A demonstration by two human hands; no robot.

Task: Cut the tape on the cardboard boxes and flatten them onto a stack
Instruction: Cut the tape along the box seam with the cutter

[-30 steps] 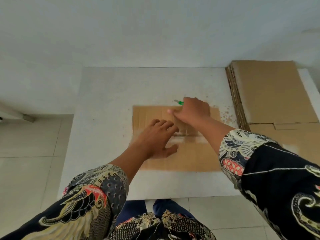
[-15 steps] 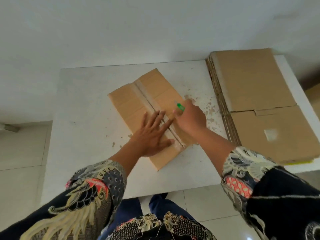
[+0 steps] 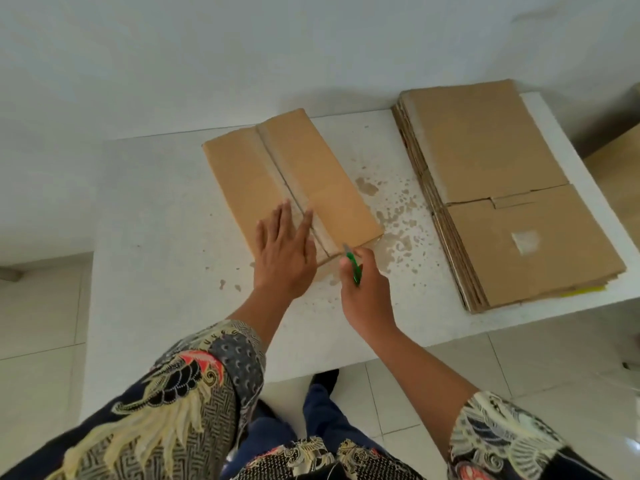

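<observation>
The light, stiff cardboard box [image 3: 291, 181] lies mid-table, eleven o'clock of the flattened stack [image 3: 512, 195], left hand [image 3: 282, 251] pressing it flat-fingered, right hand [image 3: 363, 292] gripping the green cutter [image 3: 354, 268]; it looks best lifted by its edges.

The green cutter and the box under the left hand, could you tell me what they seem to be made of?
Green cutter: glossy, probably plastic handle; thin pale blade, likely metal. Box: matte brown cardboard, likely corrugated like the stack's layered edges.

Matt brown cardboard box [image 3: 287, 181] on speckled white table [image 3: 156, 209].
</observation>
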